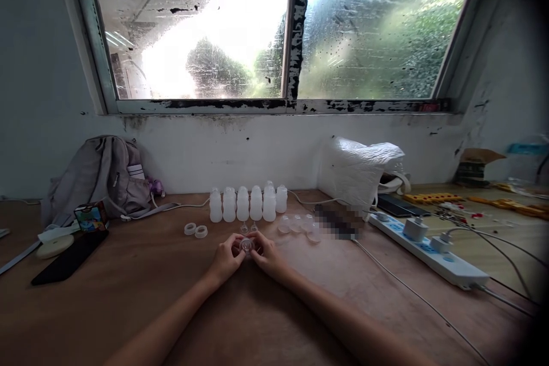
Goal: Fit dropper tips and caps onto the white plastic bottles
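Note:
My left hand (227,254) and my right hand (265,253) meet at the middle of the table, fingers curled round a small translucent bottle ring (246,246). Concentric circles show in it, perhaps a clear teat set inside; that is too small to be sure. Just beyond my fingertips stand two clear teats (244,229). Behind them is a row of several white, waisted baby bottles (242,206), upright. Two loose white bottle rings (201,231) lie left of my hands. To the right are several translucent domed caps (295,224).
A grey backpack (103,177), a black phone-like slab (71,257) and a small colourful box (91,216) are at left. At right are a white power strip (429,249), cables, a blurred dark device (338,221) and a white padded bag (355,171). A wall and window close off the back.

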The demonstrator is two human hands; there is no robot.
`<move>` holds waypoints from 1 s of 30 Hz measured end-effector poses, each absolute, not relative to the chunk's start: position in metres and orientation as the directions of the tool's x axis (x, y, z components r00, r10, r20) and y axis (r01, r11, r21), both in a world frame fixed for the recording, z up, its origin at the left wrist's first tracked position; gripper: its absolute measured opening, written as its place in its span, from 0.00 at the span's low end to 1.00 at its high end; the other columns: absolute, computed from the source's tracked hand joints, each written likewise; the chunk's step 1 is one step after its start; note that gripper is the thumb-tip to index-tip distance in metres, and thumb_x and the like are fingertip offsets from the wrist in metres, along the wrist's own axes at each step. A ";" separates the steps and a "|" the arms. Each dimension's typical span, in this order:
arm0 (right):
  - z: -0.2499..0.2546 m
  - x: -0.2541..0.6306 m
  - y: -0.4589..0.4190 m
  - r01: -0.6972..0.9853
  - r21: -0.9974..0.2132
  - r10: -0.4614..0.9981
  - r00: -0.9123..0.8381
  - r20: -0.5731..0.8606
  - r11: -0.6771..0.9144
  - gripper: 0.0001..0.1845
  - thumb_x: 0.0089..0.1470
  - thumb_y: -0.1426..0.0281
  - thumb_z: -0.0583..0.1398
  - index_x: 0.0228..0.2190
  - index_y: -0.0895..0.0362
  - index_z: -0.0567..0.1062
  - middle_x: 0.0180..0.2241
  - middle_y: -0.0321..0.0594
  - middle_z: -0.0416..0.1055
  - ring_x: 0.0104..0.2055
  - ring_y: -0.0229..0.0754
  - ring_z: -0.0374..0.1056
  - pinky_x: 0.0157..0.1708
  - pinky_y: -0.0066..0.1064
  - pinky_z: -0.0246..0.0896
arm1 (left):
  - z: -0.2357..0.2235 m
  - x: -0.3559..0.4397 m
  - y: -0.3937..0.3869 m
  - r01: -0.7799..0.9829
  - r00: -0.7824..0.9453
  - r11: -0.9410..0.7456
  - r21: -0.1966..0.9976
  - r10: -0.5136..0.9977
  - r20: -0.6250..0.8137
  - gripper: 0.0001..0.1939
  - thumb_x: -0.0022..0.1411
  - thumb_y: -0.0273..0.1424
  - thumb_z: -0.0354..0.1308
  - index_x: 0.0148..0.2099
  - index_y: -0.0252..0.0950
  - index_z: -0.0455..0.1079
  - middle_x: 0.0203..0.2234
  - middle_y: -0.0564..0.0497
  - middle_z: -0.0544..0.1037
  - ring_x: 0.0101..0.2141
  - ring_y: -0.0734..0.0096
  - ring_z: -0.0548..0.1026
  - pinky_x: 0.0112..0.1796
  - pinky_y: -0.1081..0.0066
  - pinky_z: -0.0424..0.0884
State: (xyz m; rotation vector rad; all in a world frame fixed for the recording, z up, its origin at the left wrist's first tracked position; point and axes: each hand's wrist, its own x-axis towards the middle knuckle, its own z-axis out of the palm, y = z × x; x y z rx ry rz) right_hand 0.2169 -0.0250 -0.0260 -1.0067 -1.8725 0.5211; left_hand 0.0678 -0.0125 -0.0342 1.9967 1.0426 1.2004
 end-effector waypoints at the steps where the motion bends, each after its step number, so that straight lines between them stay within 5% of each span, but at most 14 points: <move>1: -0.026 0.217 -0.025 0.428 -0.697 0.816 -0.249 0.522 0.576 0.16 0.40 0.79 0.52 0.35 0.57 0.66 0.22 0.33 0.64 0.23 0.32 0.59 0.23 0.22 0.54 | -0.035 0.068 -0.012 0.332 0.288 -0.529 0.781 0.845 0.450 0.12 0.48 0.25 0.51 0.39 0.35 0.63 0.29 0.51 0.74 0.29 0.73 0.73 0.30 0.76 0.68; 20: -0.040 0.217 -0.015 0.536 -0.611 0.800 -0.243 0.548 0.582 0.15 0.38 0.80 0.52 0.32 0.57 0.64 0.20 0.30 0.60 0.22 0.32 0.56 0.23 0.22 0.49 | -0.032 0.073 -0.016 0.538 0.258 -0.493 0.684 0.869 0.423 0.09 0.48 0.27 0.52 0.35 0.38 0.62 0.22 0.55 0.73 0.22 0.75 0.71 0.26 0.77 0.63; 30: -0.034 0.217 -0.017 0.481 -0.654 0.802 -0.216 0.557 0.584 0.08 0.47 0.74 0.52 0.31 0.59 0.68 0.18 0.32 0.61 0.20 0.32 0.56 0.21 0.22 0.50 | -0.028 0.070 -0.017 0.422 0.258 -0.493 0.760 0.870 0.421 0.09 0.55 0.35 0.48 0.35 0.36 0.65 0.26 0.50 0.75 0.27 0.72 0.72 0.28 0.76 0.65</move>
